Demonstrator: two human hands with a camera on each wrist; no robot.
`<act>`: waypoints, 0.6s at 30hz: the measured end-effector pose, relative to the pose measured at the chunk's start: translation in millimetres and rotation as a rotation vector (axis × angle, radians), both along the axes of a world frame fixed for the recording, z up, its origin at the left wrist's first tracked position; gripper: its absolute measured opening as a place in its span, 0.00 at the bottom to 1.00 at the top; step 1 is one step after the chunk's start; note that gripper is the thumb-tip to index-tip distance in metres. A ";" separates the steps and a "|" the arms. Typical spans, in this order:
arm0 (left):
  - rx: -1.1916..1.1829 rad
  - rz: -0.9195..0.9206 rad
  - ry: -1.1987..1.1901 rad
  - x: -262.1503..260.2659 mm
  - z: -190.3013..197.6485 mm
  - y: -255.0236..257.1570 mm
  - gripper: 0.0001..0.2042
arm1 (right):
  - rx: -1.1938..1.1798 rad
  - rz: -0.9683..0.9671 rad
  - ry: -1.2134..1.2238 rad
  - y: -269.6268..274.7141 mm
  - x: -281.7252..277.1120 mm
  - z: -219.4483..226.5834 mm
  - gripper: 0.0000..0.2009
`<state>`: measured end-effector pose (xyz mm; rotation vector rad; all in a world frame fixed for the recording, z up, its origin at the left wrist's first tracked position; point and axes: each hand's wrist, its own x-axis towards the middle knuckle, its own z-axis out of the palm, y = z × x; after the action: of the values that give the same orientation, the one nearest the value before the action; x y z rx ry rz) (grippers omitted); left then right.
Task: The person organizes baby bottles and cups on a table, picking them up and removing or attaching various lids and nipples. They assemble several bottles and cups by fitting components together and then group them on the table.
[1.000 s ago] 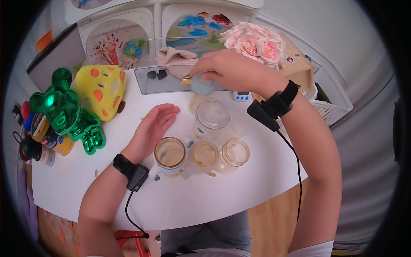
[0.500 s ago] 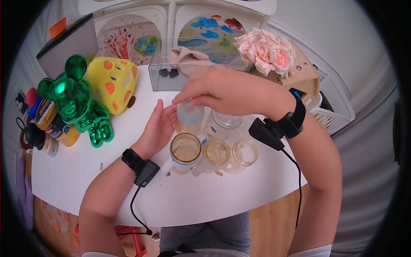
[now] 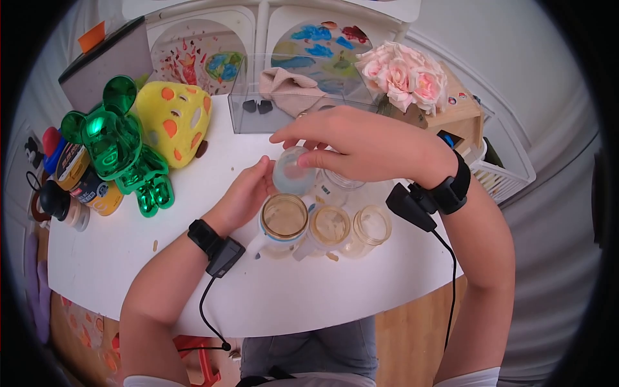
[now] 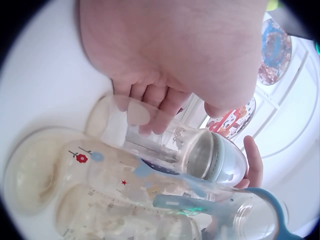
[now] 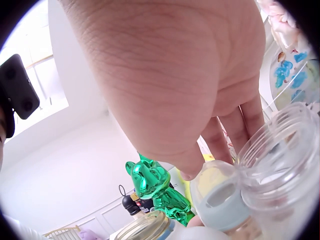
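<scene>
My right hand [image 3: 361, 145] reaches over a baby bottle [image 3: 294, 173] from behind and pinches its pale domed cap [image 5: 220, 200] between thumb and fingers. From the left, my left hand [image 3: 242, 197] meets the same bottle with straight fingers [image 4: 159, 107] along its clear body. Just in front of it stands an uncapped bottle with handles [image 3: 284, 248] and a brownish rim. Two more uncapped bottles line up to its right, a middle one [image 3: 322, 246] and a right one [image 3: 354, 248]. Partly hidden under my right hand is a clear threaded bottle [image 5: 280, 165].
Left on the white table [image 3: 213, 300] stand a shiny green bear figure [image 3: 113, 145], a yellow plush [image 3: 174, 119] and several jars. Behind is a clear box [image 3: 258, 119] with a pink cloth [image 3: 290, 90]. Pink flowers [image 3: 406, 74] stand at the back right.
My right hand has brought the capped baby bottle from the back, leftward and nearer, beside the handled bottle. My left hand now touches its side.
</scene>
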<state>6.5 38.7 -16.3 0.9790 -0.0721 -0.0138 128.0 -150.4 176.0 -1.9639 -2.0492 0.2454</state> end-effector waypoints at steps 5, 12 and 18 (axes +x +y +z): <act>0.041 0.011 0.014 -4.5 5.8 -0.6 0.29 | 0.002 -0.038 0.043 -2.2 -1.7 1.9 0.20; 0.045 -0.019 -0.029 0.0 -3.1 0.2 0.29 | 0.135 0.012 0.022 -12.7 -6.4 -0.3 0.27; 0.058 0.022 -0.104 4.3 -7.0 2.3 0.28 | 0.099 0.139 -0.067 -14.6 -55.0 18.7 0.45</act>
<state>10.8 41.1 -23.3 1.0386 -0.1573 0.0552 73.0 -165.0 194.7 -1.7975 -2.1990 0.1069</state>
